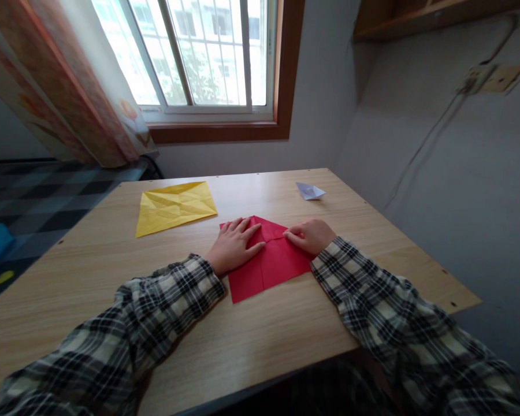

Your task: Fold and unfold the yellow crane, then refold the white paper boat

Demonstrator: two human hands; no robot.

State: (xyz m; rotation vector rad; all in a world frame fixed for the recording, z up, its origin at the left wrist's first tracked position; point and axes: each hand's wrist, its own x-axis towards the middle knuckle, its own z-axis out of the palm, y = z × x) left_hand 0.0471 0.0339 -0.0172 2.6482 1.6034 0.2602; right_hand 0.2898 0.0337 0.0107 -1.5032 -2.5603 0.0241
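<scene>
sleeves: two plaid sleeves (164,306) reach in from the near edge of the picture, cut off by the frame at the bottom
table: a pale wood-grain table (91,271) carries everything; its near edge falls away into shadow below
left hand: the left hand (235,242) lies spread and flat, palm down, on the left part of the red paper (271,266); it grips nothing, it only presses
right hand: the right hand (311,234) is loosely curled, fingertips pressing down on a folded flap near the sheet's top right; nothing is held off the table
red paper: flat on the table between the two hands, its far corners folded in to a point, a crease running down the middle
step in hand: by the look of it, a fold is being pressed flat; the next move would seem to call for a firm run along the crease while the left hand pins the sheet
farther off: a creased yellow paper (174,206) lies apart to the left; a small white folded paper (310,190) sits near the far right edge
hard to make out: the paper under both palms is hidden; the white piece is too small to tell its shape; the window (208,52) is glared out
</scene>
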